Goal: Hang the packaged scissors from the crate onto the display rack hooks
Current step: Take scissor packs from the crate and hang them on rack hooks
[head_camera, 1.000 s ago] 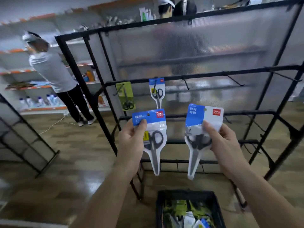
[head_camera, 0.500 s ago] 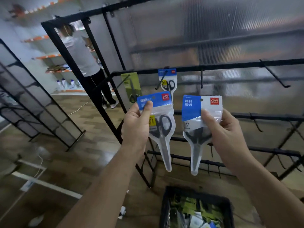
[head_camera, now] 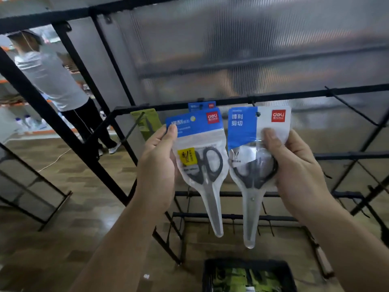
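Currently logged on my feed:

- **Left hand** (head_camera: 156, 165): pinching a blue-header scissors pack (head_camera: 202, 161) by its upper left edge, held before the display rack's middle rail (head_camera: 305, 95).
- **Right hand** (head_camera: 299, 171): grasping a second scissors pack (head_camera: 252, 165) round the handles. Its hang hole is at a hook tip (head_camera: 257, 114); I cannot tell whether it is threaded.
- **Crate** (head_camera: 246, 263): on the floor below, more packs inside.
- **Already hung, towards the rail's left end:** one blue pack (head_camera: 202, 106), one green pack (head_camera: 147, 123).

Risk, as I judge it: neither hand is free to steady the card. A missed hole would buckle it against the hook, or the pack could drop.
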The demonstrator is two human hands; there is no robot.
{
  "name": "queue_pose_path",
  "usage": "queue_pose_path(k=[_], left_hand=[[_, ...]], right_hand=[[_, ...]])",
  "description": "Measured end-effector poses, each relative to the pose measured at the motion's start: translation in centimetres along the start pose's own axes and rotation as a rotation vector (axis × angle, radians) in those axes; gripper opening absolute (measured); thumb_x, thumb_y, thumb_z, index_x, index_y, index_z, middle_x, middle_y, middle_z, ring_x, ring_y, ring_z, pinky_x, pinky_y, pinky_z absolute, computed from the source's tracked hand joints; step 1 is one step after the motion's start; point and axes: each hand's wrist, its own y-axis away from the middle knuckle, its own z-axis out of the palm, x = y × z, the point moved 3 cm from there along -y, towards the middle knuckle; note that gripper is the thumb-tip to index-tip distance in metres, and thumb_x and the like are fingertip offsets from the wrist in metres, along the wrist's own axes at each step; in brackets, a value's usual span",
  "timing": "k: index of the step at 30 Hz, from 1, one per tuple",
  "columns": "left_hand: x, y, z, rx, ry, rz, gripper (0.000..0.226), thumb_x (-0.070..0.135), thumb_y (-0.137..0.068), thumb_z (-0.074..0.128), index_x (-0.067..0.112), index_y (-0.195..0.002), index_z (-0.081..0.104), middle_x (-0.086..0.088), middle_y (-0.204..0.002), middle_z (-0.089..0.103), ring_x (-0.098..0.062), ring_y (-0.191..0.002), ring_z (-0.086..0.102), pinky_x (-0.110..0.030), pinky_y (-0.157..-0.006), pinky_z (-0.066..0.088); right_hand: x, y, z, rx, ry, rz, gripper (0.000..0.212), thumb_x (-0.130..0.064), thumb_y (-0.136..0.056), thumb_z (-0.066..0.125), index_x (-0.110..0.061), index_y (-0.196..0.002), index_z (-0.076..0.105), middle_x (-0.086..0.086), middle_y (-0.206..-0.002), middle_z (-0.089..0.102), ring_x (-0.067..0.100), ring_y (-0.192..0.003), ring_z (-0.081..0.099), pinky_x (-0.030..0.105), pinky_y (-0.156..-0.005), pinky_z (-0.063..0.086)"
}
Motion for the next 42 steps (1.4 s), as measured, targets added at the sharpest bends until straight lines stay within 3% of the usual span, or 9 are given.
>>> queue_pose_path(k=[7, 13, 17, 22, 26, 29, 34, 38, 42], left_hand=[[0.7, -4.1, -2.7, -0.067, -0.012, -0.044, 0.024, 0.022, -0.107, 0.048, 0.011, -0.103, 0.070, -0.014, -0.104, 0.077, -0.030, -0.099, 0.075, -0.064, -0.099, 0.053], [0.7, -6.4, -4.6, -0.147, 0.008, -0.074, 0.025, 0.021, -0.107, 0.048, 0.012, -0.104, 0.071, -0.014, -0.109, 0.077, -0.033, -0.106, 0.074, -0.065, -0.100, 0.052], [0.2, -7.5, -5.4, -0.197, -0.010, -0.042, 0.032, 0.023, -0.108, 0.047, 0.019, -0.098, 0.077, -0.015, -0.112, 0.076, -0.036, -0.113, 0.070, -0.064, -0.106, 0.048], [0.0, -8.2, -6.0, -0.216, -0.004, -0.057, 0.030, 0.024, -0.108, 0.043, 0.021, -0.104, 0.073, -0.006, -0.108, 0.078, -0.025, -0.106, 0.074, -0.056, -0.100, 0.054], [0.0, -8.6, -6.2, -0.218, 0.031, -0.082, 0.027, 0.024, -0.107, 0.045, 0.018, -0.108, 0.071, -0.007, -0.111, 0.078, -0.026, -0.108, 0.073, -0.056, -0.101, 0.053], [0.3, -8.7, -6.3, -0.242, 0.034, -0.072, 0.027, 0.025, -0.106, 0.045, 0.019, -0.107, 0.072, -0.007, -0.112, 0.077, -0.026, -0.110, 0.073, -0.056, -0.101, 0.053], [0.7, -8.7, -6.6, -0.255, 0.011, -0.042, 0.035, 0.030, -0.101, 0.049, 0.034, -0.083, 0.080, -0.001, -0.105, 0.078, -0.021, -0.105, 0.074, -0.055, -0.100, 0.054], [0.7, -8.3, -6.6, -0.280, -0.012, -0.004, 0.039, 0.029, -0.104, 0.046, 0.036, -0.085, 0.080, -0.002, -0.106, 0.078, -0.028, -0.108, 0.073, -0.060, -0.102, 0.052], [0.7, -7.9, -6.5, -0.295, -0.059, 0.029, 0.043, 0.027, -0.107, 0.044, 0.040, -0.087, 0.080, -0.001, -0.105, 0.078, -0.027, -0.110, 0.072, -0.060, -0.103, 0.052]], right_hand=[[0.7, -2.3, 3.6, 0.115, -0.034, 0.020, 0.022, -0.029, -0.103, 0.049, -0.027, -0.113, 0.069, 0.000, -0.102, 0.079, 0.016, -0.088, 0.077, 0.026, -0.067, 0.062], [1.4, -3.2, 5.8, 0.205, 0.071, 0.026, 0.022, -0.031, -0.103, 0.050, -0.027, -0.105, 0.072, -0.003, -0.097, 0.079, 0.012, -0.083, 0.076, 0.022, -0.064, 0.059], [2.1, -3.6, 6.7, 0.260, 0.071, 0.069, 0.023, -0.030, -0.103, 0.052, -0.026, -0.115, 0.071, 0.000, -0.102, 0.079, 0.014, -0.085, 0.077, 0.024, -0.064, 0.060], [2.5, -4.2, 7.3, 0.286, -0.075, 0.136, 0.021, -0.025, -0.103, 0.054, -0.018, -0.117, 0.069, 0.006, -0.108, 0.078, 0.022, -0.099, 0.076, 0.033, -0.075, 0.063], [2.2, -4.6, 7.9, 0.266, -0.130, 0.157, 0.027, -0.024, -0.103, 0.053, -0.014, -0.125, 0.065, 0.008, -0.115, 0.076, 0.025, -0.106, 0.074, 0.040, -0.085, 0.062], [2.0, -4.7, 8.1, 0.268, -0.134, 0.146, 0.026, -0.023, -0.102, 0.053, -0.014, -0.123, 0.066, 0.008, -0.113, 0.077, 0.025, -0.105, 0.075, 0.040, -0.085, 0.062], [1.8, -4.5, 8.3, 0.246, -0.081, 0.117, 0.027, -0.025, -0.103, 0.051, -0.016, -0.125, 0.064, 0.006, -0.112, 0.077, 0.023, -0.102, 0.075, 0.038, -0.081, 0.064], [1.8, -4.5, 8.3, 0.237, -0.070, 0.101, 0.021, -0.023, -0.103, 0.053, -0.018, -0.115, 0.069, 0.006, -0.108, 0.078, 0.019, -0.092, 0.077, 0.031, -0.069, 0.063], [1.9, -4.1, 8.2, 0.225, -0.050, 0.112, 0.024, -0.024, -0.102, 0.053, -0.018, -0.119, 0.068, 0.007, -0.111, 0.077, 0.021, -0.095, 0.076, 0.034, -0.072, 0.064]])
